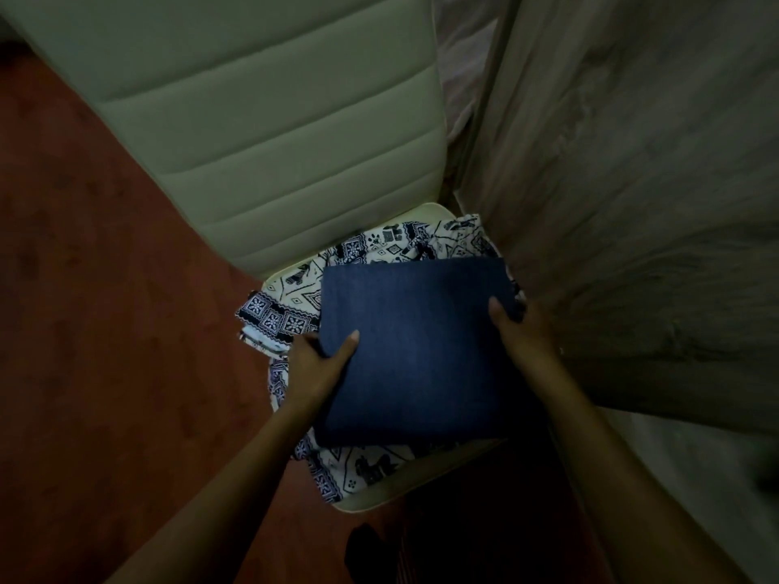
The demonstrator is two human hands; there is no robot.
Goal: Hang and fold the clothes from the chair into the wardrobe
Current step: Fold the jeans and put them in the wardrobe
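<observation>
A folded dark blue denim garment (417, 351) lies flat over the seat of a pale padded chair (261, 132). My left hand (324, 364) grips its left edge, thumb on top and fingers under. My right hand (520, 326) grips its right edge the same way. Beneath the denim spreads a white garment with a dark blue printed pattern (295, 305), crumpled on the seat and hanging over the seat's front edge. The wardrobe is not in view.
The chair's ribbed backrest rises at the top left. A red-brown floor (105, 330) lies to the left. A tall pale wood-grain panel (632, 204) stands close on the right, almost touching the seat. The light is dim.
</observation>
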